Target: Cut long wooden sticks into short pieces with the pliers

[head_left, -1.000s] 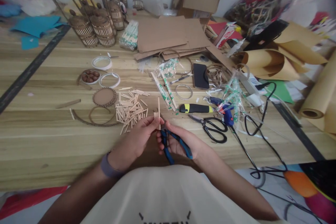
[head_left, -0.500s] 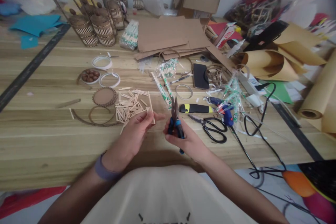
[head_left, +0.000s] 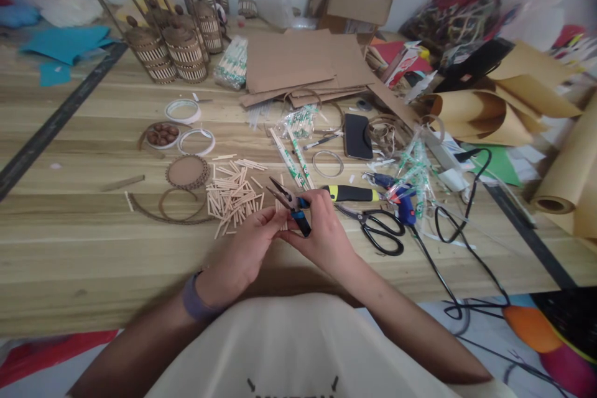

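Observation:
My left hand [head_left: 249,239] is closed, with thumb and fingertips pinching a thin wooden stick [head_left: 278,204] that stands up partly behind the pliers. My right hand [head_left: 324,230] is wrapped round blue-and-black long-nose pliers [head_left: 293,202]. Their jaws point up and left and are slightly parted. Both hands' fingertips meet below the pliers, so the lower part of the stick is hidden. Just left of them lies a loose pile of short cut sticks [head_left: 236,193]. Beyond the hands are chopsticks in green-printed paper wrappers [head_left: 291,158].
Black-handled scissors [head_left: 382,230], a yellow-black utility knife [head_left: 352,193] and a blue glue gun [head_left: 405,208] with a trailing cord lie to the right. A round scalloped-edge disc [head_left: 187,171] and tape rolls [head_left: 196,142] are left. Stick-covered lanterns [head_left: 186,53] stand at the back.
My right hand has moved left and turned the pliers from upright to leaning left. My left hand has shifted slightly right with the stick, and the hands now touch.

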`<act>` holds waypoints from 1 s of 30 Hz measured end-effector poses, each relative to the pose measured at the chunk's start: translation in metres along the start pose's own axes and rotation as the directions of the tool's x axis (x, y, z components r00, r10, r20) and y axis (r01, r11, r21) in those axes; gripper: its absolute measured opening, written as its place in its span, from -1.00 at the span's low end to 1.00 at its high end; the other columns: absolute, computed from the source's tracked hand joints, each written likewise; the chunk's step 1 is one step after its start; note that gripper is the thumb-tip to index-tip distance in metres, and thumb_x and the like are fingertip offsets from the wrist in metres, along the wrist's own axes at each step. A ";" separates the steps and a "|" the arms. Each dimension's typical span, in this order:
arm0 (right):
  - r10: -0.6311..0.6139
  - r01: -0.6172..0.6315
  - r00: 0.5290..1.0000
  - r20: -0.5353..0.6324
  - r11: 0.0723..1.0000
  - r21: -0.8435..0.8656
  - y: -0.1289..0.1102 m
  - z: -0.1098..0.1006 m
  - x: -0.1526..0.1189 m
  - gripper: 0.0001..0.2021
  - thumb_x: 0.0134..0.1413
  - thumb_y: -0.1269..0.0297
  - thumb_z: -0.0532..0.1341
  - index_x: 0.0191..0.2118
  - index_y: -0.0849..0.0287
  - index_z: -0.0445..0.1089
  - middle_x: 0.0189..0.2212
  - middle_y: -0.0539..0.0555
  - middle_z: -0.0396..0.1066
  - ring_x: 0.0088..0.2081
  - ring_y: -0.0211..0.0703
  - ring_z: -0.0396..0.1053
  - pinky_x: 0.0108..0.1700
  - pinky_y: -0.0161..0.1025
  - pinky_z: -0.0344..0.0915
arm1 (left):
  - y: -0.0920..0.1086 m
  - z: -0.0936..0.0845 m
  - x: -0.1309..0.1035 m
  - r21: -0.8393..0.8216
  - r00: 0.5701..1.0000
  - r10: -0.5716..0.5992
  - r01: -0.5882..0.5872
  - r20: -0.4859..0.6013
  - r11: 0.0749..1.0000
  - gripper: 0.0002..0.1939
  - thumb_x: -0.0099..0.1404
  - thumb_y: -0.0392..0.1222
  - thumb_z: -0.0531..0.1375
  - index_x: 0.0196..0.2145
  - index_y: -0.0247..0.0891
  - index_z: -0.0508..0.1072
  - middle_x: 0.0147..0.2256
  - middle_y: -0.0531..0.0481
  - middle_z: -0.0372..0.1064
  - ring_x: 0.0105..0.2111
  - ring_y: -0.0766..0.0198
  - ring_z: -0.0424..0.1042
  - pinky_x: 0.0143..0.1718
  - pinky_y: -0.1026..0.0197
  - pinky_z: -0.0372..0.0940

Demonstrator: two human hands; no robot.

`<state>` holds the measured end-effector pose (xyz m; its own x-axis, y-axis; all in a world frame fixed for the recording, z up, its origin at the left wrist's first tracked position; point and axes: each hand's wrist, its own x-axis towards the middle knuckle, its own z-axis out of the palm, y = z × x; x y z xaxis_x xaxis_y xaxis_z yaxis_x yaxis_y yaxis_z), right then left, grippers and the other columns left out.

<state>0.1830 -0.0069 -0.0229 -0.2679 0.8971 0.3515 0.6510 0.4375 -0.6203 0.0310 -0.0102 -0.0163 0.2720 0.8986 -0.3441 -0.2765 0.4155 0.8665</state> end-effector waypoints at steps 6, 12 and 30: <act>0.159 -0.170 0.979 0.126 0.981 0.088 -0.001 -0.005 0.000 -0.54 -0.08 0.27 0.41 -0.06 0.12 0.23 -0.14 0.17 0.32 -0.09 0.09 0.36 -0.08 0.02 0.36 | -0.001 0.000 -0.002 0.106 1.000 0.002 -0.003 0.015 0.994 -0.67 0.20 0.10 0.29 -0.45 -0.24 0.50 -0.40 0.01 0.51 -0.30 0.15 0.45 -0.15 0.16 0.28; 0.263 -0.391 0.846 0.463 0.897 0.205 0.008 -0.047 -0.003 -0.70 0.12 0.08 0.26 -0.09 0.10 0.32 -0.22 0.07 0.41 -0.19 -0.06 0.37 -0.11 -0.11 0.30 | 0.006 -0.012 -0.003 0.237 0.997 -0.055 0.041 0.053 0.971 -0.65 0.29 0.12 0.20 -0.34 -0.23 0.55 -0.34 -0.05 0.58 -0.18 0.08 0.51 -0.01 0.09 0.26; 0.293 -0.909 0.367 0.883 0.316 0.272 0.003 -0.077 0.004 -0.61 -0.06 0.02 0.40 -0.18 0.18 0.48 -0.33 0.03 0.38 -0.38 -0.27 0.29 -0.42 -0.32 0.17 | 0.017 -0.017 -0.008 0.353 0.936 -0.138 0.016 0.322 0.935 -0.63 0.36 0.08 0.16 -0.41 -0.20 0.61 -0.37 -0.04 0.59 -0.15 0.09 0.52 0.09 0.10 0.20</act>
<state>0.2384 -0.0070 0.0306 -0.5347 0.5122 -0.6721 0.2557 -0.6600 -0.7064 0.0088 -0.0077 -0.0055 0.5901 0.7388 -0.3255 0.0714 0.3538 0.9326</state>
